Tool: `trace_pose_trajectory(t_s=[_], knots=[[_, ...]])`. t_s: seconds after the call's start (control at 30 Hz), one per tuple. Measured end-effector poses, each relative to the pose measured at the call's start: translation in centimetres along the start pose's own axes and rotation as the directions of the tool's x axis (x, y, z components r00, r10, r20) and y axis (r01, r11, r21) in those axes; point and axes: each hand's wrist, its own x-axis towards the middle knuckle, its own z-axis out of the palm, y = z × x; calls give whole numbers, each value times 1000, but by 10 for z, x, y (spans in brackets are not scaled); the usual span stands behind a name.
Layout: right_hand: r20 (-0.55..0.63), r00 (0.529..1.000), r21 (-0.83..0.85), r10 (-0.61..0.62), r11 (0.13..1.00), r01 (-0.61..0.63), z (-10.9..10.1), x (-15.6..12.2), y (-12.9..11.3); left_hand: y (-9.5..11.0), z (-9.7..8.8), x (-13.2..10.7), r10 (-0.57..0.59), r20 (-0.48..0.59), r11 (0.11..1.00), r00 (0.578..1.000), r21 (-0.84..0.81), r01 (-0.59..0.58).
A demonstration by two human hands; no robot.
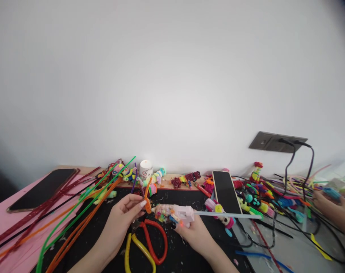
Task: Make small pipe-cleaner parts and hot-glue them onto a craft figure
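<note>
Orange pipe cleaner (pixel 147 206), bent into a small loop, sits just off the front end of the glue gun (pixel 185 215); the left hand's (pixel 127 212) grip is pinched on it, the right hand's (pixel 192 232) wrapped around the gun. Shaping looks begun and joining still left, though I can't tell whether glue is on it. Fuzzy figures (pixel 189 179), apparently finished, lie beyond the gun.
</note>
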Motion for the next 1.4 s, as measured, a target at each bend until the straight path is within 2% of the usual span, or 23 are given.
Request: trace_pose_trajectory(t_s=[0.4,0.6,0.77,0.9,1.03,1.17,1.27,1.33,1.4], knots=[[43,999,65,18,998,-21,1,1,-7,2,0,3,-22,-27,993,999,-114,18],[-32,998,-44,62,997,-63,1,-2,-3,2,1,4,-27,-40,991,999,-135,21],[-181,984,-235,-5,971,-38,0,0,-2,4,1,3,-1,-60,996,998,-92,-4],[-260,962,-453,-88,891,-41,-7,4,-4,6,3,-1,24,-28,999,999,26,-24],[-313,943,-664,-114,736,-131,-13,7,4,7,7,-5,24,41,987,999,156,-31],[-336,933,-764,-125,615,-193,-13,5,10,6,8,-7,56,95,962,994,261,-80],[-313,920,-742,-235,666,-82,-12,1,4,2,7,-7,82,160,936,984,325,-131],[-261,899,-685,-352,724,84,-10,-2,-2,-1,8,-8,97,221,914,970,367,-175],[-164,886,-626,-435,739,247,-7,-6,-9,-3,9,-11,96,296,891,950,401,-215]])
